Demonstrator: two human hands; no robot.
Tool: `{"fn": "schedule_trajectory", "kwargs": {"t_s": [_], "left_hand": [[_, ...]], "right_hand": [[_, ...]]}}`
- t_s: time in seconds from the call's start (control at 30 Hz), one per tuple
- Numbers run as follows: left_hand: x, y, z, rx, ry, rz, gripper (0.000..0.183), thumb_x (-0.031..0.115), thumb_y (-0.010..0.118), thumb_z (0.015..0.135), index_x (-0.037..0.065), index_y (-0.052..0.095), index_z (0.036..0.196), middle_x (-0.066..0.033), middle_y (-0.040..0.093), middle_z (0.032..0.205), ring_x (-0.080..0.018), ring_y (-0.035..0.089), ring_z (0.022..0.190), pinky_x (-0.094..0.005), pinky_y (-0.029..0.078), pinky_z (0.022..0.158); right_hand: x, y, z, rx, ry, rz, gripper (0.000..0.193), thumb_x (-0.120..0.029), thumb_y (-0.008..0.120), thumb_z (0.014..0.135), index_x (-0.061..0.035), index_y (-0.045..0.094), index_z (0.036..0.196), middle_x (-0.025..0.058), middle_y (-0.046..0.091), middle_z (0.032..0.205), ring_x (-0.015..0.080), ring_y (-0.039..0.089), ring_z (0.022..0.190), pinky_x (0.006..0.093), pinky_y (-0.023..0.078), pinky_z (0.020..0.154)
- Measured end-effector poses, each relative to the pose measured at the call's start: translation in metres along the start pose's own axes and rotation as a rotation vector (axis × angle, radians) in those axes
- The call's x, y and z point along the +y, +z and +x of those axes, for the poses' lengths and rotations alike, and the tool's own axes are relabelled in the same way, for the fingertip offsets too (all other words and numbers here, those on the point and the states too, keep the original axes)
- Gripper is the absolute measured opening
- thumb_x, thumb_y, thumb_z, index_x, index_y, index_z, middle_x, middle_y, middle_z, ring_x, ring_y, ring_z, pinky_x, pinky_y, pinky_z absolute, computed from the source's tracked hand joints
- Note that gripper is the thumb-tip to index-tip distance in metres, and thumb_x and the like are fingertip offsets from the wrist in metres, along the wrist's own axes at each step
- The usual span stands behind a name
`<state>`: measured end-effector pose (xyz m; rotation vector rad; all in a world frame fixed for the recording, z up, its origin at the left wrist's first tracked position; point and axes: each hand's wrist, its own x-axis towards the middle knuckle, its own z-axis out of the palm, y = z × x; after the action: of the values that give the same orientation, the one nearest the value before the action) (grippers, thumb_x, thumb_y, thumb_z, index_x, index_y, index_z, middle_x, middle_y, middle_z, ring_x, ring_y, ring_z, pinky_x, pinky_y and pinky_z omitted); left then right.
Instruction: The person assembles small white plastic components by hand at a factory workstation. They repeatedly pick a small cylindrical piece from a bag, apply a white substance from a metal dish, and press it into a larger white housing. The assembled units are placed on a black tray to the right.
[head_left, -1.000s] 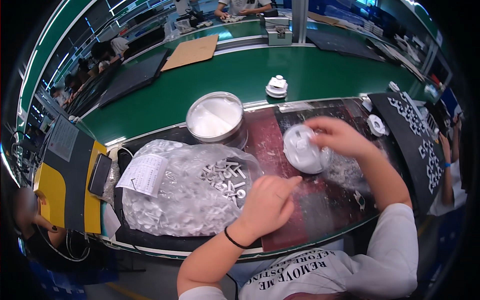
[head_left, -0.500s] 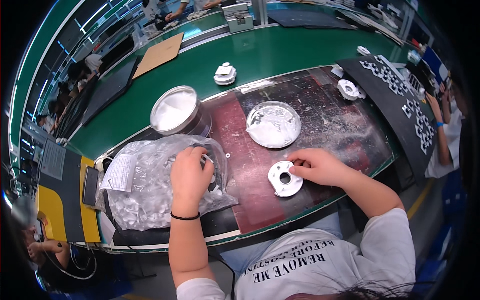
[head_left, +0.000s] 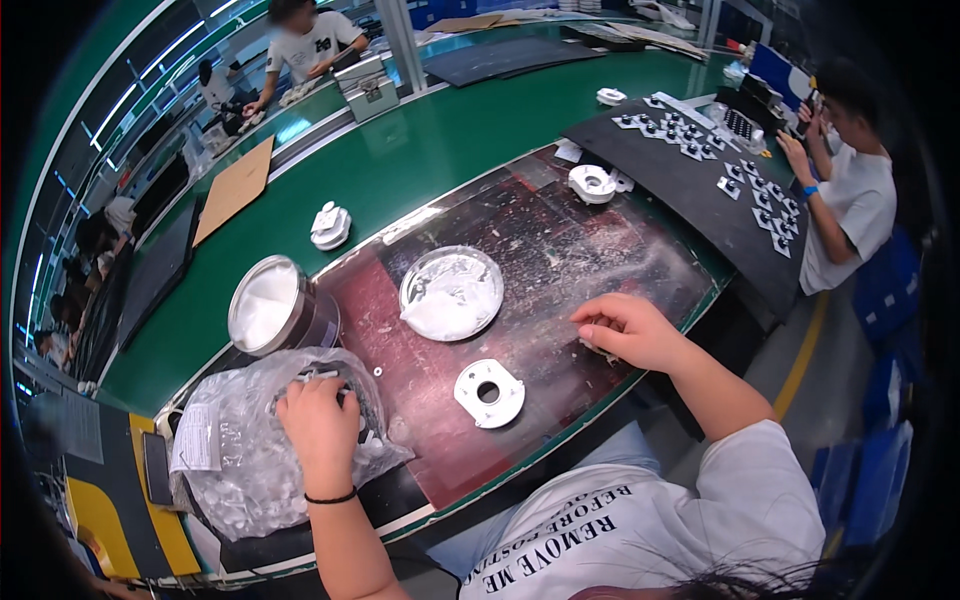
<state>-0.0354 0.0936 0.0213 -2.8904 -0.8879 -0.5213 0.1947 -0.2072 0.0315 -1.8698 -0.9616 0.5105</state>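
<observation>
A clear plastic bag (head_left: 240, 470) full of small white plastic parts lies at the left. My left hand (head_left: 322, 428) reaches into its mouth, fingers apart among the parts, the fingertips partly hidden. A round white plastic part (head_left: 488, 393) with a dark centre hole and small posts rests flat on the worn mat (head_left: 440, 460), with neither hand touching it. My right hand (head_left: 635, 335) is to its right, thumb and fingers drawn together low over a few tiny pieces at the mat's front edge. What those fingers hold is too small to name.
Behind the round part is a metal dish (head_left: 487, 318) with a clear bag in it. A round tin (head_left: 312, 325) stands beyond the parts bag. White assemblies (head_left: 330, 228) sit farther back. On the right, a black board (head_left: 660, 165) carries several small parts near a co-worker (head_left: 860, 170).
My right hand has let go of the round white part and moved right. The view has swung right, shifting the scene leftward. My left hand stays in the bag.
</observation>
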Motion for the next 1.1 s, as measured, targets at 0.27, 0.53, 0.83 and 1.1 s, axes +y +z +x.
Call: {"fn": "schedule_trajectory", "kwargs": {"t_s": [0.27, 0.53, 0.83, 1.1], "left_hand": [[0.000, 0.005, -0.004, 0.086, -0.011, -0.049, 0.020, 0.018, 0.064, 0.072, 0.007, 0.068, 0.088, -0.0064, 0.063, 0.094, -0.0267, 0.054, 0.092, -0.0410, 0.037, 0.084], [0.009, 0.003, 0.004, 0.116, -0.018, -0.132, 0.022, 0.018, 0.064, 0.075, 0.004, 0.065, 0.092, -0.0109, 0.061, 0.095, -0.0311, 0.053, 0.094, -0.0426, 0.038, 0.084], [0.006, 0.005, 0.003, 0.068, -0.039, -0.151, 0.028, 0.018, 0.065, 0.072, 0.000, 0.062, 0.093, -0.0129, 0.059, 0.094, -0.0327, 0.051, 0.095, -0.0441, 0.036, 0.089], [0.007, 0.005, 0.003, 0.043, -0.048, -0.178, 0.029, 0.018, 0.065, 0.073, -0.002, 0.061, 0.095, -0.0145, 0.060, 0.095, -0.0338, 0.051, 0.094, -0.0441, 0.036, 0.089]], "right_hand": [[0.019, -0.065, 0.023, 0.346, -0.099, -0.230, 0.019, -0.016, 0.063, 0.084, -0.0026, 0.065, 0.097, 0.0078, 0.064, 0.086, 0.0144, 0.060, 0.080, 0.0280, 0.048, 0.071], [0.121, -0.226, 0.097, 0.646, 0.325, -0.886, 0.028, -0.027, 0.052, 0.086, -0.0102, 0.067, 0.102, 0.0107, 0.065, 0.106, 0.0326, 0.058, 0.100, 0.0409, 0.046, 0.088], [0.133, -0.252, 0.128, 0.478, 0.757, -1.087, 0.049, -0.052, 0.038, 0.092, -0.0267, 0.047, 0.133, 0.0087, 0.048, 0.136, 0.0289, 0.039, 0.128, 0.0495, 0.028, 0.104], [0.130, -0.248, 0.134, 0.453, 0.758, -1.121, 0.055, -0.059, 0.033, 0.091, -0.0265, 0.051, 0.130, 0.0130, 0.055, 0.127, 0.0295, 0.044, 0.124, 0.0455, 0.025, 0.102]]}}
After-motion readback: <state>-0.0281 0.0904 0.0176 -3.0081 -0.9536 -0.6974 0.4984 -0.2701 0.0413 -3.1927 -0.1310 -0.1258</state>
